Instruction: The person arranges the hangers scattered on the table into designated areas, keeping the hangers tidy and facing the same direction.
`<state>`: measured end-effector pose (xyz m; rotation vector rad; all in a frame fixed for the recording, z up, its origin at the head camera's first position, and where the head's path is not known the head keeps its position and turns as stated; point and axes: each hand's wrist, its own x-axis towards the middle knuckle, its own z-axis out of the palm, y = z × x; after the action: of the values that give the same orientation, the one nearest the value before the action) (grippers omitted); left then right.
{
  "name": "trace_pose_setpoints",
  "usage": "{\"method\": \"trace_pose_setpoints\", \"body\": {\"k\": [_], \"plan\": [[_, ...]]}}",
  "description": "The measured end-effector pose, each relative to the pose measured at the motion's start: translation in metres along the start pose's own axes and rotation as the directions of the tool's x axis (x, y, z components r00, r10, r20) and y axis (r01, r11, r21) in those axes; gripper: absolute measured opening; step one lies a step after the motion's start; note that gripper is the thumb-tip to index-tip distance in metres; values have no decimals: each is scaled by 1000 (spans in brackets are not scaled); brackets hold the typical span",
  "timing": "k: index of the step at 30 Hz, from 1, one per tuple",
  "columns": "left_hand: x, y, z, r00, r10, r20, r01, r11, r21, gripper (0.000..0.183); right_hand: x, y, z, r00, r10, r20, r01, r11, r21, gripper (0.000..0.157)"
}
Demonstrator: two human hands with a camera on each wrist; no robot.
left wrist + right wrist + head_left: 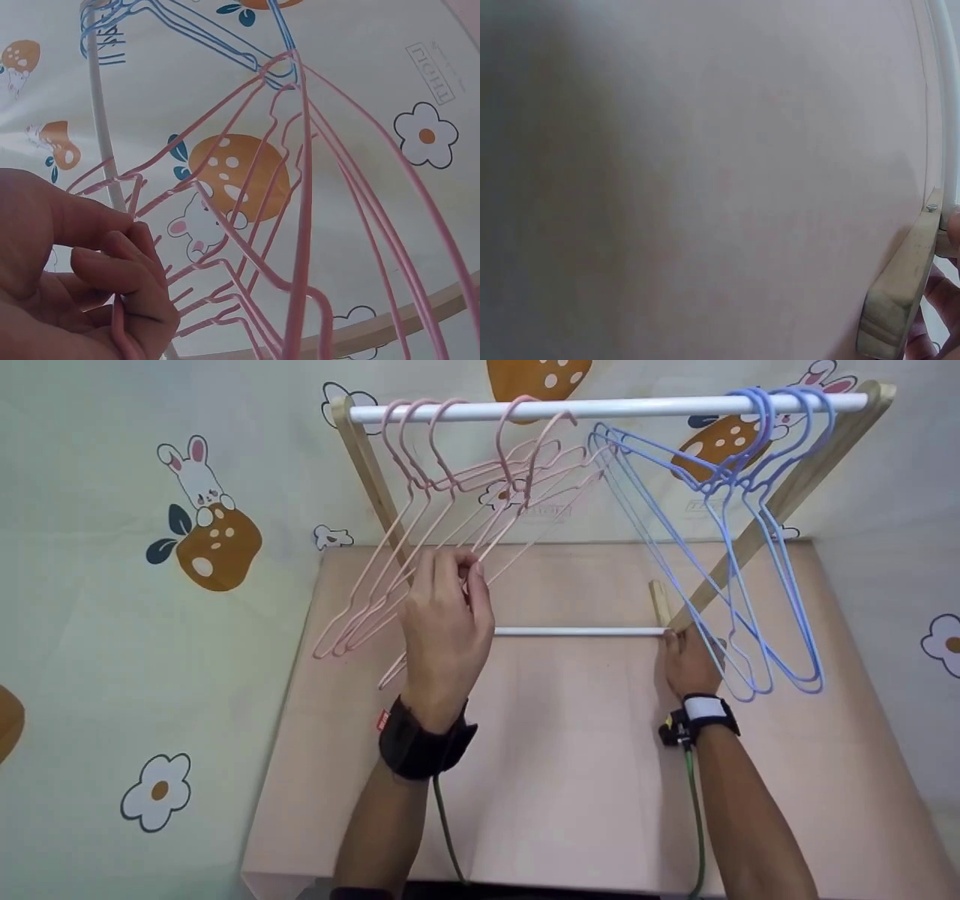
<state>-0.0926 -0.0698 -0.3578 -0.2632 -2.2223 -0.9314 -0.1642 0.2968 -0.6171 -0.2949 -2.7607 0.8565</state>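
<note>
My left hand (446, 611) pinches the sloping side of a pink hanger (537, 454) between thumb and fingers. That hanger's hook is up at the white rail (637, 409), its tip in front of the rail. In the left wrist view the pink wire (126, 334) runs out below the curled fingers. Several other pink hangers (435, 442) hang on the rail's left part. Low at the right, my right hand (694, 664) grips the bottom of the rack's right wooden leg (724, 574). The right wrist view has the wooden foot (904, 281) with fingertips (946, 300) behind it.
Several blue hangers (763, 424) hang on the rail's right end, their lower parts overlapping my right hand. A lower white bar (577, 631) spans the rack close over the pink tabletop (570, 780). Behind stands a wall covering with strawberries and rabbits (217, 547).
</note>
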Motion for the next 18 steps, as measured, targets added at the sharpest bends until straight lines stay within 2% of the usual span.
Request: {"method": "trace_pose_setpoints", "body": {"k": [5, 10, 18], "plan": [[5, 7, 0, 1000, -8, 15, 8, 1000, 17, 15, 1, 1, 1, 1000, 10, 14, -10, 1000, 13, 28], [6, 7, 0, 999, -28, 18, 27, 999, 42, 16, 2, 2, 1, 999, 23, 48, -23, 1000, 4, 33], [5, 5, -7, 999, -29, -42, 30, 999, 36, 14, 0, -1, -1, 998, 19, 57, -19, 1000, 1, 36]]}}
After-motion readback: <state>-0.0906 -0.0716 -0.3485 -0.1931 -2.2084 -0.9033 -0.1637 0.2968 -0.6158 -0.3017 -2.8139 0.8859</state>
